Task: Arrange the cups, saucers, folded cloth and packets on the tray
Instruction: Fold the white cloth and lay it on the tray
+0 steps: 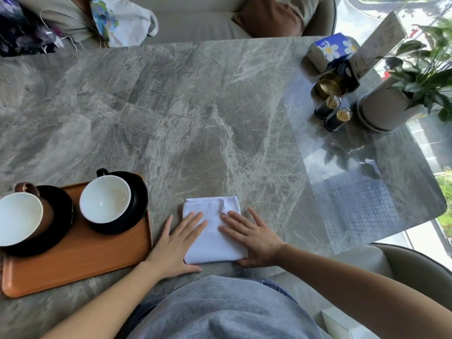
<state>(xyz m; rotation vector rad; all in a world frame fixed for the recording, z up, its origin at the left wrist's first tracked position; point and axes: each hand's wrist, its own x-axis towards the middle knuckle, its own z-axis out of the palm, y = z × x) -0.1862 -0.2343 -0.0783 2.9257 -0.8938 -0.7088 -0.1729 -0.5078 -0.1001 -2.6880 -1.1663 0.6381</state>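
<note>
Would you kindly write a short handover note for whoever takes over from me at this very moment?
Left hand: open, flat on the cloth's left edge.
Right hand: open, flat on the cloth's right side.
Cloth: folded, on the table just right of the tray, not on it.
Done: brown cup and black cup each sit on a saucer on the tray.
Left: put the cloth on the tray, then add the packets, which are not in view.
</note>
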